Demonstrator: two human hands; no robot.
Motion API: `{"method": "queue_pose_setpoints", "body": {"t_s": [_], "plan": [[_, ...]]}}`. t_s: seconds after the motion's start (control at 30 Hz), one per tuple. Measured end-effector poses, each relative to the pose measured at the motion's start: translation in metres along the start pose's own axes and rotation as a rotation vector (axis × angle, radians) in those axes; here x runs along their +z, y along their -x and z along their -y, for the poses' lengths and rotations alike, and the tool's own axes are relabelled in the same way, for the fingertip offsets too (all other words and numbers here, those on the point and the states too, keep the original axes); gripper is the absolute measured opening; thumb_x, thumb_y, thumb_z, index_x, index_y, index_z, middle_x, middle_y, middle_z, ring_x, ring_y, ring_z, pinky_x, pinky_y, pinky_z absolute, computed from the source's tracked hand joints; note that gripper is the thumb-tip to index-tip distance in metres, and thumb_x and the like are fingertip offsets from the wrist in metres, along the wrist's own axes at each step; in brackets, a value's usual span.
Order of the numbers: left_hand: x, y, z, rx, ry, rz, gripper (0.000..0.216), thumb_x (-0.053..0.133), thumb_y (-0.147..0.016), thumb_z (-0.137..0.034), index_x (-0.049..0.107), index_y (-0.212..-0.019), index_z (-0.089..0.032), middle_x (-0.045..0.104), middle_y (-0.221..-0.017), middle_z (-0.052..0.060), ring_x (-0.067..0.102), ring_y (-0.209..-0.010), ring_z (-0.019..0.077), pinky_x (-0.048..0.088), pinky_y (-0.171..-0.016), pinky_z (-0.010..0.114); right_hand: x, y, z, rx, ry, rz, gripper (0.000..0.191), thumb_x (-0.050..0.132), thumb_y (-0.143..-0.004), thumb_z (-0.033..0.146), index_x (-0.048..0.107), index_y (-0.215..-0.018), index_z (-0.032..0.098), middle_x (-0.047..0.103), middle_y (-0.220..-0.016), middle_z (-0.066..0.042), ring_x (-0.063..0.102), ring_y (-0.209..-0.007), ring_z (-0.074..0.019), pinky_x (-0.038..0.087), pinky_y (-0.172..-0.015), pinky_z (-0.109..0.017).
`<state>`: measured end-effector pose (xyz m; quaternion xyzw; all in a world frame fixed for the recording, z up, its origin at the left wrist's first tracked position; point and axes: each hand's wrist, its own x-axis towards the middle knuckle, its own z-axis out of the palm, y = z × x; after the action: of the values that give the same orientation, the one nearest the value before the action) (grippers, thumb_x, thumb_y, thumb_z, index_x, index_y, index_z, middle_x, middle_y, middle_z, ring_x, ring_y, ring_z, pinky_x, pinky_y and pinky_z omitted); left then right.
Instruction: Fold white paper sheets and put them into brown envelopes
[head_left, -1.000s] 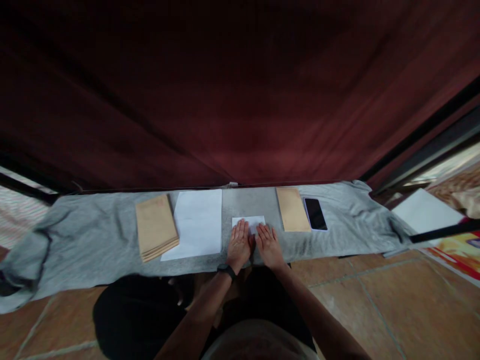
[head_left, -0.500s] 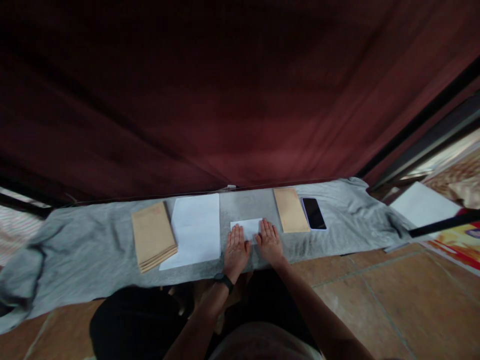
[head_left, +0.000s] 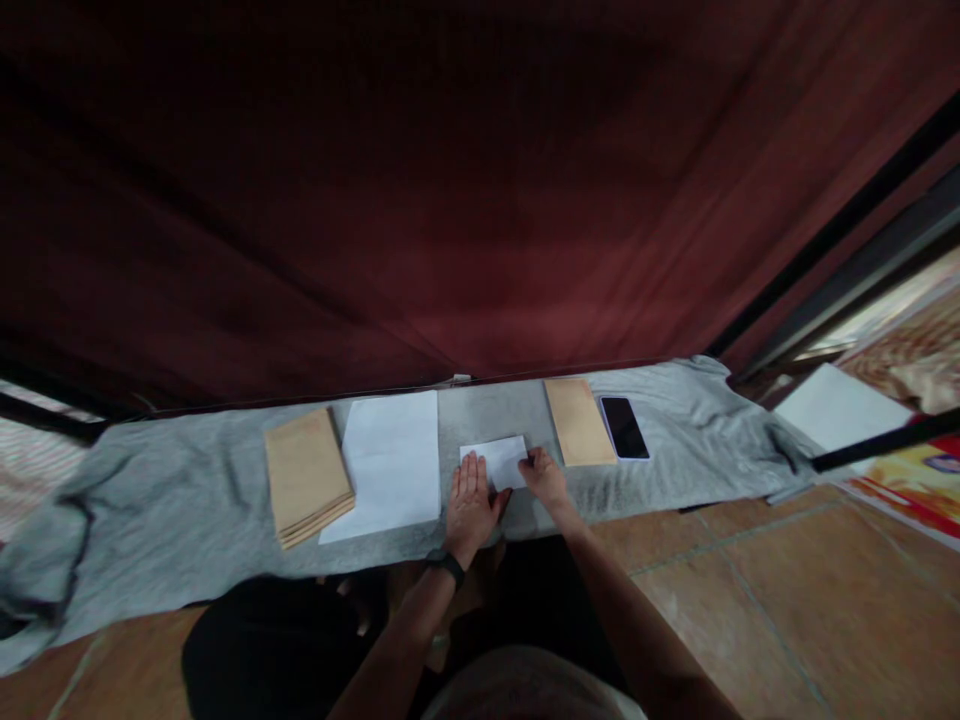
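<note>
A small folded sheet of white paper (head_left: 505,460) lies on the grey cloth in front of me. Flat on its left part rests my left hand (head_left: 472,503), fingers stretched out, with a dark band at the wrist. My right hand (head_left: 544,476) pinches the right edge of the folded paper between curled fingers. Larger white sheets (head_left: 396,455) lie just left of my left hand. To the right of my right hand is a single brown envelope (head_left: 580,422).
A stack of brown envelopes (head_left: 306,470) overlaps the white sheets on the left. A phone (head_left: 624,428) lies beside the single envelope. Grey cloth (head_left: 187,500) covers the narrow surface, with a dark red panel (head_left: 465,250) behind it and floor tiles (head_left: 750,590) in front.
My right hand has gone from lying flat on the folded paper to pinching its right edge. My left hand stays pressed on the paper.
</note>
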<state>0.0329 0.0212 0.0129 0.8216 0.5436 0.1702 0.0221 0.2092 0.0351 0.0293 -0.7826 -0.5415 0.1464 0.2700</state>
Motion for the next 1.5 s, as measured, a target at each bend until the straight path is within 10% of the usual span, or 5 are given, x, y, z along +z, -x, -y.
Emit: {"method": "queue_pose_setpoints", "body": {"t_s": [0.4,0.67,0.83,1.13,1.5], "plan": [[-0.042,-0.020,-0.023,-0.089,0.280,-0.028,0.054,0.041,-0.097,-0.026,0.041,-0.149,-0.010,0.051,-0.149,0.017,0.047,-0.138,0.0310,0.038,-0.114,0.051,-0.038,0.004,0.033,-0.158,-0.383,0.110,0.022,0.049,-0.093,0.036,0.068,-0.094,0.024,0.072,-0.080,0.000,0.067,-0.072,-0.0157,0.052,-0.065,-0.023],[-0.049,-0.033,-0.039,-0.829,1.474,-0.024,0.055,0.029,-0.104,-0.049,0.055,-0.133,-0.010,0.066,-0.130,0.019,0.070,-0.109,0.0269,0.058,-0.090,0.043,-0.017,0.015,0.019,0.090,-0.696,0.058,0.043,0.049,-0.089,0.049,0.065,-0.116,0.019,0.073,-0.096,-0.010,0.070,-0.081,-0.0231,0.057,-0.063,-0.032],[-0.038,-0.018,-0.037,-1.029,1.774,-0.094,0.031,0.074,-0.082,-0.041,0.068,-0.099,-0.017,0.077,-0.098,0.010,0.075,-0.081,0.0206,0.060,-0.068,0.031,-0.003,0.025,0.008,0.068,-0.622,0.152,0.040,0.050,-0.087,0.045,0.068,-0.108,0.015,0.070,-0.074,-0.004,0.065,-0.062,-0.0192,0.053,-0.053,-0.028],[-0.034,0.004,-0.012,-1.089,1.587,-0.173,0.036,0.086,-0.057,-0.029,0.056,-0.073,-0.018,0.066,-0.058,-0.002,0.064,-0.048,0.0141,0.051,-0.049,0.024,-0.009,0.009,-0.004,-0.047,-0.277,0.104,0.036,0.051,-0.090,0.024,0.067,-0.122,0.020,0.076,-0.101,-0.008,0.071,-0.088,-0.0216,0.055,-0.078,-0.030],[-0.044,0.030,-0.010,-0.806,1.059,-0.206,0.029,0.060,-0.085,-0.023,0.053,-0.114,-0.022,0.061,-0.066,-0.005,0.063,-0.057,0.0154,0.054,-0.057,0.028,0.000,0.022,0.000,-0.123,0.014,0.057,0.037,0.046,-0.095,0.019,0.060,-0.129,0.016,0.072,-0.119,-0.013,0.069,-0.105,-0.0218,0.051,-0.093,-0.030]]}}
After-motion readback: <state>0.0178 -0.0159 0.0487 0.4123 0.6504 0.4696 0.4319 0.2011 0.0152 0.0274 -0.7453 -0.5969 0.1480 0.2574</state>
